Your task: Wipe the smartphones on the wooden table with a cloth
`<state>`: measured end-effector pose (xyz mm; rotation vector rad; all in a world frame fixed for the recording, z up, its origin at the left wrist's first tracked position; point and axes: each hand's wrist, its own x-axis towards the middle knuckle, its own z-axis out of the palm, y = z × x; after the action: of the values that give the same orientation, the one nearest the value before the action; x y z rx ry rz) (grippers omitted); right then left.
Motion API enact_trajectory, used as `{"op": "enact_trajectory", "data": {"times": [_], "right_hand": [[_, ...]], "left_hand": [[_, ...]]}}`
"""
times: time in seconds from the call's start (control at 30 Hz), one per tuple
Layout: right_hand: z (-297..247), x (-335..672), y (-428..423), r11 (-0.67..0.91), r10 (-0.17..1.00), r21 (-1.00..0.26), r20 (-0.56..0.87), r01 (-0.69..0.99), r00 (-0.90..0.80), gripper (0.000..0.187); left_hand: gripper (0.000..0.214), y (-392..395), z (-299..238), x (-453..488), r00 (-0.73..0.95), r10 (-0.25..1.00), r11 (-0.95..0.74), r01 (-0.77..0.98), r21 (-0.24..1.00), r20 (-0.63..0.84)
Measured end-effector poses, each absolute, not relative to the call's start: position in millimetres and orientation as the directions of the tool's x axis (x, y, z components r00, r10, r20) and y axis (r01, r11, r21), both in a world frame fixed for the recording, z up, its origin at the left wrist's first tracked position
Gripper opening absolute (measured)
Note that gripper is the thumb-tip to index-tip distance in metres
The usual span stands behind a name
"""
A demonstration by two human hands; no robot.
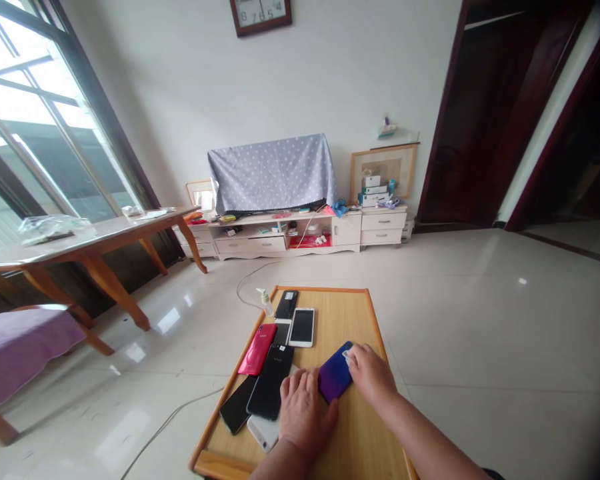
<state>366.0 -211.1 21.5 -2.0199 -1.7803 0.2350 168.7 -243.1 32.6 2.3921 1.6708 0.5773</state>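
Head cam view, looking down at a wooden board with orange trim (320,289) covered in phones. Left hand (305,407) is flat and open on the board, fingers spread, right up against a black phone (270,383) and a white phone (263,432), and its fingertips are about at the edge of a blue-purple phone (336,372). That blue-purple one lies face down under the right hand (371,373), whose fingers are bunched over its upper right corner with a small white bit (349,358) at the fingertips. Honestly can't tell if that bit is actually pinched or just sitting there, it's too small to make out.

Rest of the phones are packed toward the far left: a red phone (257,349), a white-framed phone (301,327) lying screen up, and a black phone (287,304) at the far end. A pump bottle (265,302) of clear gel stands just off the far left corner of the board, level inside too small to tell. Across the room, a stack of white boxes (375,190) sits on a low cabinet (383,227) beside a TV stand (275,240), and a clear plastic bag (55,229) lies on a long wooden table (105,233) by the window
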Motion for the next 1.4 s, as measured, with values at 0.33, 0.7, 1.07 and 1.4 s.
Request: {"op": "enact_trajectory", "data": {"times": [0.33, 0.7, 1.07, 1.4], "right_hand": [[21, 318, -234, 0.197, 0.976, -0.48, 0.177, 0.855, -0.126, 0.023], [22, 329, -209, 0.067, 0.991, -0.484, 0.136, 0.872, 0.0, 0.024], [32, 360, -187, -0.119, 0.976, -0.384, 0.126, 0.916, 0.18, 0.027], [27, 323, -208, 0.067, 0.992, -0.421, 0.125, 0.905, -0.015, 0.024]], "left_hand": [[0.055, -241, 24, 166, 0.299, 0.927, -0.366, 0.856, 0.364, 0.227], [0.062, -240, 24, 163, 0.303, 0.928, -0.367, 0.85, 0.379, 0.218], [0.065, -241, 24, 163, 0.291, 0.93, -0.358, 0.856, 0.372, 0.226], [0.06, -236, 23, 165, 0.315, 0.922, -0.38, 0.844, 0.378, 0.225]]}}
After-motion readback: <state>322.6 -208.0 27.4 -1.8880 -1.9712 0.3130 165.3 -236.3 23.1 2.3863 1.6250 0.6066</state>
